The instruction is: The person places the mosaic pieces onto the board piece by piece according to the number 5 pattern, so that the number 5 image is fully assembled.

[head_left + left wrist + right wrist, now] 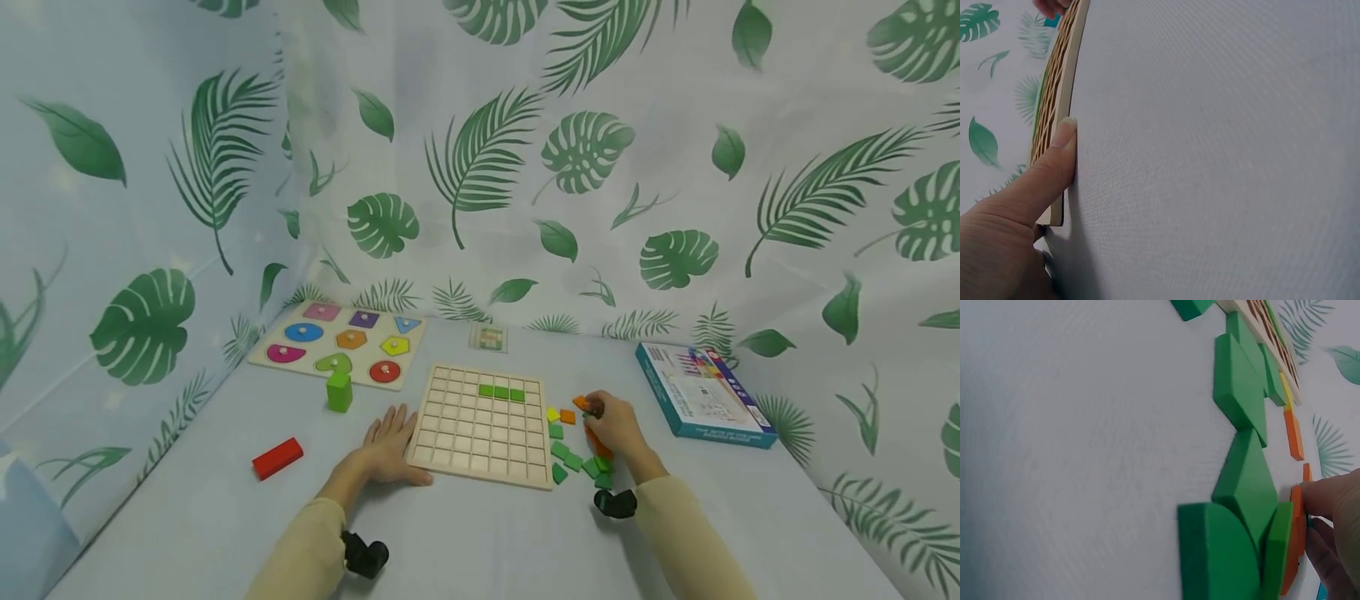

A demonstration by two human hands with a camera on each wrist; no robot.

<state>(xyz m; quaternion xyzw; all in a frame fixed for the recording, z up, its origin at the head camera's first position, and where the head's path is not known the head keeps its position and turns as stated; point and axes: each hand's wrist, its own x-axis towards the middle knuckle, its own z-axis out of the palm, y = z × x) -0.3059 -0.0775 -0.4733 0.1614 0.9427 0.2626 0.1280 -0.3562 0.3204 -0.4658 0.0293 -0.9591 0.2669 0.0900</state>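
A wooden grid board (480,442) lies flat in the middle of the table, with a row of green squares (502,392) in its upper cells. My left hand (387,450) rests at the board's near left corner, fingers straight; in the left wrist view its thumb (1047,178) lies along the board's edge. To the right of the board, my right hand (615,423) is among loose tiles. Its fingertips pinch what looks like a small dark green tile, mostly hidden, beside orange tiles (1294,531). Several green tiles (1241,381) lie near that hand.
A shape puzzle board (352,340) lies at the back left, with a green block (339,392) standing before it. A red block (277,458) lies at the left. Behind the grid is a small pattern card (489,337). A box (705,392) lies at the right.
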